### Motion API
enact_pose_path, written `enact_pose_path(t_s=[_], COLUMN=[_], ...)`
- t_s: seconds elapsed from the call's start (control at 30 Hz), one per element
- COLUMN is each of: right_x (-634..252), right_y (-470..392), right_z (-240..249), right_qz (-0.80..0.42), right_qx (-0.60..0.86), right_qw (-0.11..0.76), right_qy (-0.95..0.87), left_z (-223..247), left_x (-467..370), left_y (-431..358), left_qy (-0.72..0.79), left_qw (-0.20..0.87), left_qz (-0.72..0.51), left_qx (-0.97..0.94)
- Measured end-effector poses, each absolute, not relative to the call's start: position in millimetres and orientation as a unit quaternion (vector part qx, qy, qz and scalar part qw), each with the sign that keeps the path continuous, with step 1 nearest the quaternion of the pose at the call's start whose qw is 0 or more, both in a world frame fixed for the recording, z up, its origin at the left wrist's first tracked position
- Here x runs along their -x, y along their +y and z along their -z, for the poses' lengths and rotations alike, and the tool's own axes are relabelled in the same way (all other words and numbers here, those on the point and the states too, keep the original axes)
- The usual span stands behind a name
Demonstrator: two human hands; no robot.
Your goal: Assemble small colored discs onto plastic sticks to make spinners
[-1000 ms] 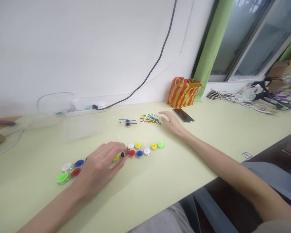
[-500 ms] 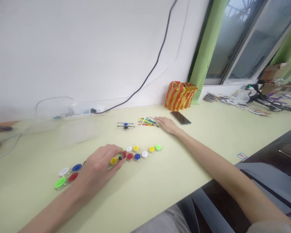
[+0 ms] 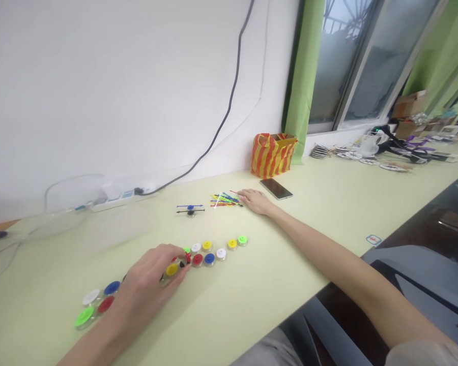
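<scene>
Several round pieces with coloured caps on clear bases stand in two rough rows, among them a blue one [image 3: 209,259] and a light green one [image 3: 84,316]. My left hand [image 3: 152,274] reaches over the middle of the rows and pinches a small red piece [image 3: 188,257] between thumb and fingertips; it hides some caps. My right hand [image 3: 255,201] lies flat, fingertips at the right end of a pile of coloured sticks [image 3: 225,199]. Left of the pile are two capped pieces, each with an arrow-like bar across it, one blue [image 3: 191,207], one black [image 3: 191,212].
A phone [image 3: 276,188] lies right of my right hand, before a red and yellow striped bag [image 3: 274,155]. A power strip [image 3: 112,201] with a black cable is by the wall. Discs and boxes [image 3: 409,105] fill the far right.
The view has shifted, so things on the table sit lower and further left. Both hands keep nearly the same places over the table, the left still pinching the red piece.
</scene>
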State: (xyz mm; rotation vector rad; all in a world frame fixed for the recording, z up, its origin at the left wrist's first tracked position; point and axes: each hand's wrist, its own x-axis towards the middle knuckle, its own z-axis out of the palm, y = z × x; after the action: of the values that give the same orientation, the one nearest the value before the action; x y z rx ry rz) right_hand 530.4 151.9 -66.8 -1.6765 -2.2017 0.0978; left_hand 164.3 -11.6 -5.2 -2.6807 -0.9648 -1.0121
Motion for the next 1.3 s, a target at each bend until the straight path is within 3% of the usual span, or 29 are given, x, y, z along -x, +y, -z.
enact_pose_path(t_s=[0.5,0.77,1.1,1.3], right_x=[-540,-553,-534,-511], right_y=[150,139,103,84], right_z=[58,41,20,13], right_qz=[-0.002,0.031,-0.036,-0.156], right_qx=[0.67,0.712,0.623,0.493], right_qw=[0.19,0.141,0.107,0.159], right_qy=[-0.717,-0.687,-0.774,-0.841], left_z=[7,8,9,11], left_x=[-161,-160,-159,-158], left_y=[-9,-11,-10,-9], left_qy=[-0.329,-0.339,-0.348,-0.349], left_qw=[0.051,0.03,0.03,0.052], left_qz=[0.319,0.321,0.339,0.34], left_qx=[0.887,0.884,0.874,0.872])
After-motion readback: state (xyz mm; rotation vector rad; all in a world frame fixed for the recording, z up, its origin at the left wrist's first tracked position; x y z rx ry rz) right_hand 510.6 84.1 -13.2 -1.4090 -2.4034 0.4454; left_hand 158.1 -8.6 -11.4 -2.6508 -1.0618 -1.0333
